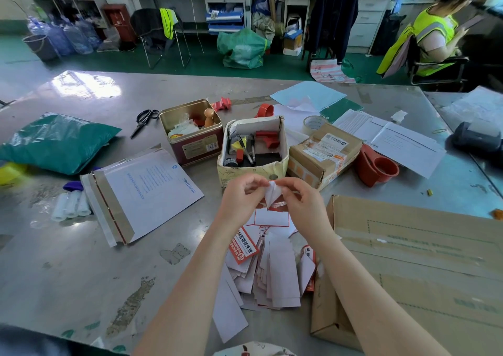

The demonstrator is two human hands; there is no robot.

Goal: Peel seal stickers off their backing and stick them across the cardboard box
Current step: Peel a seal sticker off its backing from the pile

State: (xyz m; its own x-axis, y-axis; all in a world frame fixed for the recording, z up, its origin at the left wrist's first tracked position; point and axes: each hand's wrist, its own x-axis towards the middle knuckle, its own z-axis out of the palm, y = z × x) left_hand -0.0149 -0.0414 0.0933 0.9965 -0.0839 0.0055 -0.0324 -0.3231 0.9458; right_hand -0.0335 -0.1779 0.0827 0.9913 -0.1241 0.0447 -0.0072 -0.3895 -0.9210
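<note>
Fingertips of my left hand [241, 195] and right hand [302, 200] pinch one seal sticker [273, 196] above the loose sticker pile [272, 268], with the cardboard box [424, 271] at three o'clock.

Two hands [242, 195] [299, 200]. One pair of scissors [143, 121], one tin [190, 132], two tape dispensers [265, 110] [377, 169], one tape roll [313, 123], three cardboard boxes [254, 148] [324, 154] [413, 268], one green bag [57, 143].
</note>
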